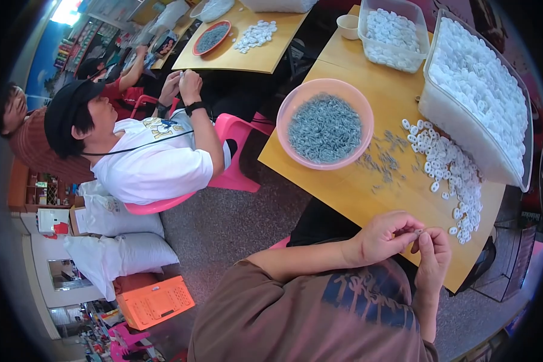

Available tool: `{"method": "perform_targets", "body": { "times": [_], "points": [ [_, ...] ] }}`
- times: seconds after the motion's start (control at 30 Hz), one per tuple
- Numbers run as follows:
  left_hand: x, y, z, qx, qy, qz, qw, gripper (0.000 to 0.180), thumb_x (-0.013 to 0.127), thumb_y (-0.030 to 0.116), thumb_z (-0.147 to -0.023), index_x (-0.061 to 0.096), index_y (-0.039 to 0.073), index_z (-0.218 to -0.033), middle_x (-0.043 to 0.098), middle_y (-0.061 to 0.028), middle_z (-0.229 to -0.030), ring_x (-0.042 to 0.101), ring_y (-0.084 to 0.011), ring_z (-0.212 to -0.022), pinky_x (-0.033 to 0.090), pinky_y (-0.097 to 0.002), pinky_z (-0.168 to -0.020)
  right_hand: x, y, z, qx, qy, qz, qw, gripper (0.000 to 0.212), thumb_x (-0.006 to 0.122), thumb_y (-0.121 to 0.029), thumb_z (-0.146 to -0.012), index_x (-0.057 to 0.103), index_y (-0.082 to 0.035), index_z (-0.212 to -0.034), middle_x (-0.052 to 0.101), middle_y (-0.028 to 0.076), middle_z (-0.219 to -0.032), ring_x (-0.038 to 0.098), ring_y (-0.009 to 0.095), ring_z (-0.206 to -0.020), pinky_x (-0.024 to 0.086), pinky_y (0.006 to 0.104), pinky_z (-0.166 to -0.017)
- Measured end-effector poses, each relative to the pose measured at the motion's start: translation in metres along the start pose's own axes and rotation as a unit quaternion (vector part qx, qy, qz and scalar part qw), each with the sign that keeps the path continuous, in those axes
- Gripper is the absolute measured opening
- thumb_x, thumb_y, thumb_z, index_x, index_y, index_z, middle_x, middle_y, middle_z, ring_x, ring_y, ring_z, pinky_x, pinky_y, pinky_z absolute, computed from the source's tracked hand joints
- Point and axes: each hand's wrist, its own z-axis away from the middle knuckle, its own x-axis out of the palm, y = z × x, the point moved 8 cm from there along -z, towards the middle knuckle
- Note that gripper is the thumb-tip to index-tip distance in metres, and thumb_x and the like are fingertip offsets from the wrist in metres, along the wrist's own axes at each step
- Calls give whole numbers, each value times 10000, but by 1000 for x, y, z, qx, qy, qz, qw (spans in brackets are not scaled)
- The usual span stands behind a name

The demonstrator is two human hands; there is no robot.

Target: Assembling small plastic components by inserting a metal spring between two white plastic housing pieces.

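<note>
My left hand point(387, 239) and my right hand point(434, 252) meet fingertip to fingertip above the table's near edge, both closed in a pinch. Whatever sits between the fingertips is too small and too covered to make out. Just beyond them, small white oval plastic pieces with holes point(458, 175) spread across the wooden table point(344, 187). Left of these lie loose thin grey pieces point(387, 161). More grey pieces fill a pink round basin point(289, 154) near the table's left edge.
A large translucent bin point(464, 145) heaped with white pieces stands at the table's right, with a smaller clear tub point(383, 60) and a cup point(347, 27) behind. A seated person point(157, 157) works at another table on the left. An orange crate point(157, 301) stands on the floor.
</note>
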Motion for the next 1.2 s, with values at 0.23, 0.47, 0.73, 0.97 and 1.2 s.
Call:
{"method": "perform_targets", "body": {
  "times": [0.23, 0.47, 0.73, 0.97, 1.2],
  "points": [
    [3, -12, 2, -47, -7, 23, 999, 184, 519, 51, -836, 527, 1, -1013, 546, -34, -839, 511, -53, -651, 429, -181, -561, -4, 4, 6, 19, 7, 15, 1000, 123, 520, -133, -850, 513, -10, -863, 509, 0, -748, 442, 60, -654, 355, 178, -598],
    [4, -17, 2, -61, -17, 46, 997, 192, 505, 57, -845, 514, 2, -1029, 547, -34, -866, 511, -53, -690, 431, -180, -579, -4, 8, 3, 24, 6, 31, 999, 122, 512, -132, -858, 516, -11, -843, 497, -7, -715, 437, 54, -641, 351, 172, -591],
    [-1, -7, 0, 6, -19, -69, 997, 192, 510, 52, -841, 517, 2, -1026, 546, -35, -864, 507, -51, -692, 424, -180, -581, -3, 9, 0, 39, 6, 40, 998, 126, 515, -133, -857, 523, -11, -826, 492, -12, -687, 431, 50, -613, 346, 165, -563],
    [3, -24, 1, -78, -12, 113, 990, 200, 502, 58, -849, 503, -5, -1040, 549, -23, -871, 499, -43, -685, 413, -167, -585, -3, 11, -3, 30, 6, 27, 999, 131, 525, -139, -853, 529, -9, -856, 507, -8, -716, 441, 53, -638, 356, 169, -592],
    [9, -28, 1, -97, -11, 110, 989, 202, 506, 68, -851, 500, -5, -1039, 547, -14, -865, 496, -35, -680, 415, -159, -582, -14, 9, 2, 19, 35, 17, 999, 143, 536, -139, -844, 521, -5, -890, 525, 6, -765, 455, 62, -663, 370, 178, -620]
  ]
}}
